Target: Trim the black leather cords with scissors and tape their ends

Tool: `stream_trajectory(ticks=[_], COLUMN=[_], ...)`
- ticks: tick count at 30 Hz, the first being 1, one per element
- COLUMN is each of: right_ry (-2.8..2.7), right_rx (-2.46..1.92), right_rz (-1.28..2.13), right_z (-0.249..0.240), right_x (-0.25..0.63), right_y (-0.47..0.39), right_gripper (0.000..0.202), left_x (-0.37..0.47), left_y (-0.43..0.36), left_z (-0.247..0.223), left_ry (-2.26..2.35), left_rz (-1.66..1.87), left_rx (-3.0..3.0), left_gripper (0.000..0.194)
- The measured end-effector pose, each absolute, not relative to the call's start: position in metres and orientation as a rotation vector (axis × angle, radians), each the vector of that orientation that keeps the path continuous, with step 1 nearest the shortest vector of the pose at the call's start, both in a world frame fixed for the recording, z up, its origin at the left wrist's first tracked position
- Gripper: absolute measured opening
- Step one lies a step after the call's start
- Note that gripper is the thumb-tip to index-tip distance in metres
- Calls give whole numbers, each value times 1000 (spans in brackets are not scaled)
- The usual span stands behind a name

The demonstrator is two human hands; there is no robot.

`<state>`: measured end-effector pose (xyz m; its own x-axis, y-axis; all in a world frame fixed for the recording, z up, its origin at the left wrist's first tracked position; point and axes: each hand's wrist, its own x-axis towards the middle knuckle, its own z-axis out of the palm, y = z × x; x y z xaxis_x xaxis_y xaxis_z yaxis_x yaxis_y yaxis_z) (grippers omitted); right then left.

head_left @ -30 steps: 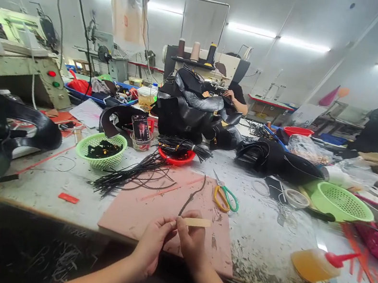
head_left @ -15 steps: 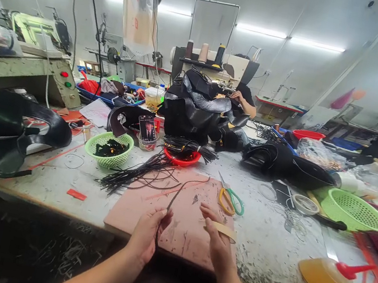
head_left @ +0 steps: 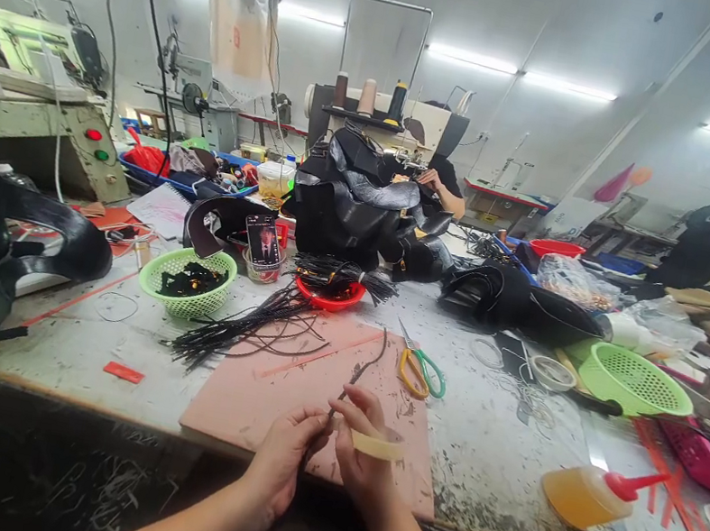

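A thin dark cord runs over the pink board and down between my two hands. My left hand is closed, pinching it near the board's front edge. Close against it on the right, my right hand has its fingers at the cord, with a roll of cream tape around or between the fingers. Whether the right fingertips grip the cord is hard to tell. Scissors with yellow and green handles lie at the board's right edge. A bundle of black cords lies at its upper left.
Behind are a green basket of black pieces, a red bowl, a phone and piled black leather. To the right are a glue bottle and another green basket. A person's hand is at the sewing machine.
My right hand has moved left with the tape, from apart to the cord beside my left hand. The view has turned slightly right.
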<state>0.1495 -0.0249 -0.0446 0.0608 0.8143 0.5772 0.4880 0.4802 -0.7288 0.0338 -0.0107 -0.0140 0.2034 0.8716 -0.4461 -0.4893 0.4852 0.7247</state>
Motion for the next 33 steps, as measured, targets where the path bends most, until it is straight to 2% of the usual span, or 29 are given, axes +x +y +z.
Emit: stream_trajectory(ticks=[4,8,12,19,33], right_ry=[-1707,-1595,-1198,-629,-615], right_rx=[-1221,-1304,-1343,-1062,-1119], right_rz=[254,531,834,1280,1230], right_z=[-37,-28,-24,-23,-24], right_x=[160,162,158,139,134], right_y=[-22,-22,-25,-26,-22], right_gripper=[24,11,6,25,26], left_x=[32,31,31,32,31], left_y=[-11,-11,-9,-10,-10], left_z=[-12,-12,-13,-10,-16], left_ry=[949,912,926,902,915], left_rz=[1021,992,1028,1026,1069], left_rx=[440,425,395,430,608], left_gripper=[13,10,11,17,10])
